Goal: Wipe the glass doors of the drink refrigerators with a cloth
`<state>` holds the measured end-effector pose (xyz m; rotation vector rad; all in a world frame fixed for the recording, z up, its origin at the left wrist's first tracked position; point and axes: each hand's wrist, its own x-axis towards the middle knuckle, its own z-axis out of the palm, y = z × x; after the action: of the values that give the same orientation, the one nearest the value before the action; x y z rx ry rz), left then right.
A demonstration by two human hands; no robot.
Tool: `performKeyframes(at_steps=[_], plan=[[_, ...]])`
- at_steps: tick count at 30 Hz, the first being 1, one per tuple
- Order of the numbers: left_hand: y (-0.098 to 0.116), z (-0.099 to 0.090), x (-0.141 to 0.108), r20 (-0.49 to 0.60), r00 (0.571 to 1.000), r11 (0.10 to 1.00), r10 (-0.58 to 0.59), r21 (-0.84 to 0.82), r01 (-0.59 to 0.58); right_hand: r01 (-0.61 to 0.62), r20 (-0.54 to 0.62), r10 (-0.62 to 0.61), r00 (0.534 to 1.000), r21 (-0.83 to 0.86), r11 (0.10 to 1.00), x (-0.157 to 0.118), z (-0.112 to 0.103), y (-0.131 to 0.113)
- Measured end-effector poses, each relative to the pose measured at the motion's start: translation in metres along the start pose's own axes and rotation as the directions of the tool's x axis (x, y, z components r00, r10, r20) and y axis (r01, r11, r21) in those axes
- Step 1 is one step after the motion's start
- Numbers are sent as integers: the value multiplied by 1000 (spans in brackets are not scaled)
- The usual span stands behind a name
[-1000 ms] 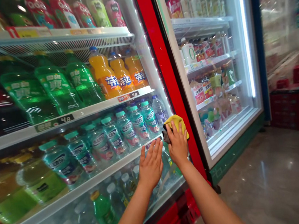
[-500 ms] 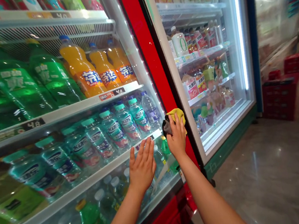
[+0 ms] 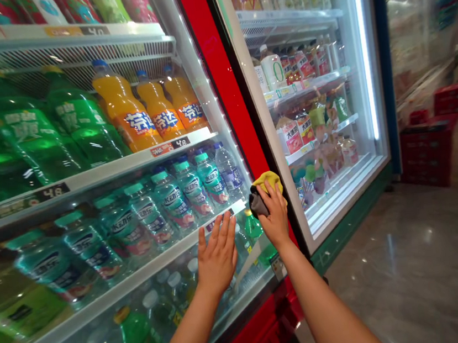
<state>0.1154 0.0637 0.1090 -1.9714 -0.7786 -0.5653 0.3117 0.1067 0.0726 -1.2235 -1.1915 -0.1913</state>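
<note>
My right hand (image 3: pixel 274 216) presses a yellow and grey cloth (image 3: pixel 269 179) against the red frame (image 3: pixel 224 83) of a glass-fronted drinks fridge. The cloth is bunched under my fingers, with its dark part sticking out on the left. Fingers outstretched, my left hand (image 3: pixel 218 253) lies flat at the fridge glass, holding nothing. Behind the glass stand bottles with teal caps (image 3: pixel 174 197), orange soda bottles (image 3: pixel 127 106) and large green bottles (image 3: pixel 80 112).
A second lit fridge with a white door frame (image 3: pixel 265 106) stands to the right, its shelves holding bottles and cartons. Red crates (image 3: pixel 427 152) sit farther right on the shiny grey floor (image 3: pixel 395 268). Shelf edges carry price labels (image 3: pixel 170 146).
The cloth and my right hand have shifted slightly down along the red frame. My left hand stays nearly in place. The camera view has moved a little.
</note>
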Motion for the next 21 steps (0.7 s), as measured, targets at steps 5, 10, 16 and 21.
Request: performKeyframes(at_steps=[5, 10, 16, 21], plan=[[-8, -6, 2, -43, 998, 999, -46, 28, 47, -31, -73, 31, 997, 6, 1000, 10, 7, -3], [-18, -13, 0, -46, 998, 997, -53, 52, 56, 145, 50, -141, 989, -87, 986, 16, -1, -19], [-33, -24, 6, -47, 998, 996, -33, 87, 37, 88, -29, -92, 995, -125, 988, 16, -5, -13], [-41, -29, 30, -67, 998, 994, -18, 102, 25, 235, 57, -229, 972, -168, 957, 64, -13, -39]])
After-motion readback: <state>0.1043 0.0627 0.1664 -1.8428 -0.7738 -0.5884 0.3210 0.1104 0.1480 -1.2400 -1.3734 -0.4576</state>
